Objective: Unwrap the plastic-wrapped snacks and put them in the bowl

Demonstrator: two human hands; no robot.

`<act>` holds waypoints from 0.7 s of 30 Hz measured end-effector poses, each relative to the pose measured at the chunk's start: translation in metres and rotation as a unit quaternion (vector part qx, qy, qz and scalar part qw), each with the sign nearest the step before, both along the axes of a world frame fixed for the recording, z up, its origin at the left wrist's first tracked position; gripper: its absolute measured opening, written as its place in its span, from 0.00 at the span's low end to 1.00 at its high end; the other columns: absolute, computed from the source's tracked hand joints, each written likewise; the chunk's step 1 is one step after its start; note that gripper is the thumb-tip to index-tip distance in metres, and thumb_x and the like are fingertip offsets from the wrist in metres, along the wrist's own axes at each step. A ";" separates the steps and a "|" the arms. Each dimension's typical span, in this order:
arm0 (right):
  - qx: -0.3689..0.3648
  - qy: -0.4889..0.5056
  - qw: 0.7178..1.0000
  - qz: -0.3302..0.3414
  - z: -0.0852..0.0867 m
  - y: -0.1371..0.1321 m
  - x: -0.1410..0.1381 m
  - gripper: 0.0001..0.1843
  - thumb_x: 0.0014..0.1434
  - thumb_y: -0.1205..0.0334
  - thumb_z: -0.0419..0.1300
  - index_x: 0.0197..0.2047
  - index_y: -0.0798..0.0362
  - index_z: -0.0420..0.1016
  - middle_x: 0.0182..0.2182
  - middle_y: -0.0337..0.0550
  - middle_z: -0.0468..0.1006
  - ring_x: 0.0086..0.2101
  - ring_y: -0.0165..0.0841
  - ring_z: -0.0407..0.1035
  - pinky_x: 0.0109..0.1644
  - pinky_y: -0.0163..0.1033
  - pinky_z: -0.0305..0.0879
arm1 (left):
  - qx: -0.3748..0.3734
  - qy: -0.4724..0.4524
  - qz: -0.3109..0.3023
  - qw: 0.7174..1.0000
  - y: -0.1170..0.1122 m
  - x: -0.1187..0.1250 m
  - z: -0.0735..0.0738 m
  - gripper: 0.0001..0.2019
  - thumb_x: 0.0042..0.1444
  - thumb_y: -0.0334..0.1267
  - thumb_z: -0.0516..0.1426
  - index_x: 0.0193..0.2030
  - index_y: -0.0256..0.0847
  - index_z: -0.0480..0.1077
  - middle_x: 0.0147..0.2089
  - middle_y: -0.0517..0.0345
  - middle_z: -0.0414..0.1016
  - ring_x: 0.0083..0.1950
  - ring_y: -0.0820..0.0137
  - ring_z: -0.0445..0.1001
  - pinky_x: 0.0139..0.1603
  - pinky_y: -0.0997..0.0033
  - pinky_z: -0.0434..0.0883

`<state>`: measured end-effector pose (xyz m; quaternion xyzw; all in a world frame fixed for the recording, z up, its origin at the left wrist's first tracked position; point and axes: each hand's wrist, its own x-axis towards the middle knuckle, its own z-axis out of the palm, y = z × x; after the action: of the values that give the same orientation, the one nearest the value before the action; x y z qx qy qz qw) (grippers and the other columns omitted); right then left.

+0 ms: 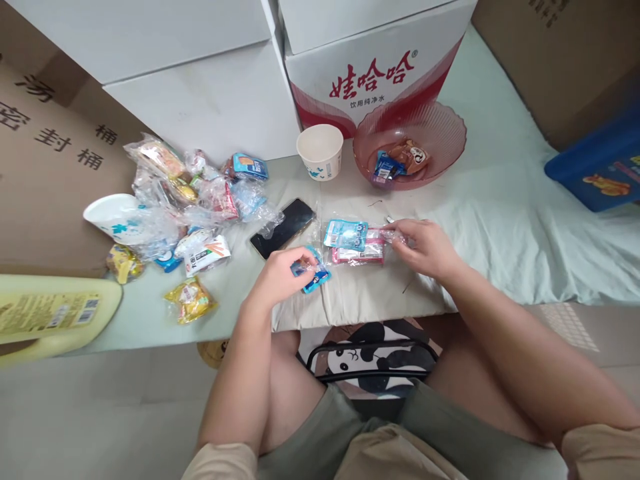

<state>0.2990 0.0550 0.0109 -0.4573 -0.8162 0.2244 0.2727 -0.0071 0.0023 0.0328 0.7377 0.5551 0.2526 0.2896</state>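
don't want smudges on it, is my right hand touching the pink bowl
Apart: the head view shows pale cloth between the right hand and the pink bowl.

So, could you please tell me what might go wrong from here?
The light blue packet overlaps the pink packet, so it may slide if the pink one is pulled.
The left grip is close to the phone and could nudge it.
A lone yellow packet lies near the front edge of the pale green cloth, so a stray brush might knock it off.
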 end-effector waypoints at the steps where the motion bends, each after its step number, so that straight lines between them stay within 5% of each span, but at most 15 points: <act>1: 0.000 0.008 1.000 0.008 0.000 0.000 0.001 0.13 0.61 0.57 0.53 0.30 0.52 0.75 0.40 0.51 0.84 0.34 0.39 0.75 0.40 0.42 0.65 | -0.002 -0.022 0.007 1.000 0.000 0.001 0.002 0.02 0.53 0.35 0.59 0.31 0.40 0.73 0.30 0.59 0.79 0.32 0.71 0.76 0.35 0.72 0.72; 4: 0.001 0.032 0.998 0.055 0.000 -0.001 0.007 0.23 0.66 0.47 0.48 0.33 0.52 0.77 0.34 0.50 0.83 0.34 0.41 0.75 0.42 0.45 0.65 | -0.019 -0.108 -0.007 0.994 0.003 0.006 0.010 0.07 0.52 0.40 0.62 0.28 0.40 0.70 0.27 0.59 0.76 0.27 0.72 0.73 0.29 0.74 0.70; 7: -0.029 0.080 0.989 0.121 -0.002 -0.002 0.013 0.38 0.69 0.38 0.34 0.29 0.51 0.75 0.29 0.49 0.81 0.33 0.40 0.76 0.43 0.46 0.66 | -0.131 -0.199 -0.060 0.969 0.008 0.010 0.013 0.13 0.57 0.49 0.58 0.33 0.40 0.72 0.25 0.56 0.77 0.24 0.71 0.74 0.24 0.73 0.69; 10: -0.071 0.066 0.988 0.117 -0.004 -0.003 0.016 0.40 0.71 0.40 0.30 0.24 0.50 0.72 0.28 0.48 0.81 0.32 0.38 0.76 0.43 0.44 0.66 | -0.221 -0.187 -0.082 0.954 0.012 0.014 0.007 0.21 0.65 0.53 0.49 0.37 0.40 0.75 0.24 0.54 0.79 0.23 0.68 0.77 0.22 0.72 0.68; 15: -0.030 -0.095 0.995 0.009 -0.004 -0.007 0.010 0.24 0.69 0.52 0.46 0.29 0.51 0.76 0.28 0.46 0.80 0.28 0.37 0.72 0.33 0.42 0.58 | -0.011 0.005 0.046 0.999 0.019 0.020 -0.009 0.08 0.58 0.39 0.59 0.42 0.42 0.76 0.33 0.58 0.81 0.32 0.68 0.79 0.36 0.69 0.75; 18: -0.007 -0.147 0.989 -0.012 -0.002 -0.011 0.004 0.14 0.64 0.54 0.54 0.42 0.50 0.79 0.34 0.44 0.83 0.28 0.35 0.71 0.32 0.40 0.54 | 0.057 0.092 0.014 0.994 0.020 0.026 -0.013 0.17 0.55 0.35 0.62 0.53 0.43 0.75 0.51 0.52 0.79 0.51 0.62 0.78 0.54 0.61 0.75; 21: -0.004 -0.180 0.983 0.023 0.000 -0.014 0.002 0.16 0.62 0.55 0.58 0.51 0.48 0.76 0.43 0.43 0.84 0.32 0.36 0.74 0.37 0.41 0.58 | 0.055 0.151 -0.041 0.986 0.019 0.030 -0.014 0.23 0.55 0.35 0.63 0.59 0.44 0.73 0.61 0.49 0.73 0.61 0.57 0.72 0.64 0.53 0.70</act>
<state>0.3006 0.0410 0.0105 -0.4728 -0.8611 0.1477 0.1143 0.0233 0.0218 0.0189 0.8042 0.5472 0.1564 0.1711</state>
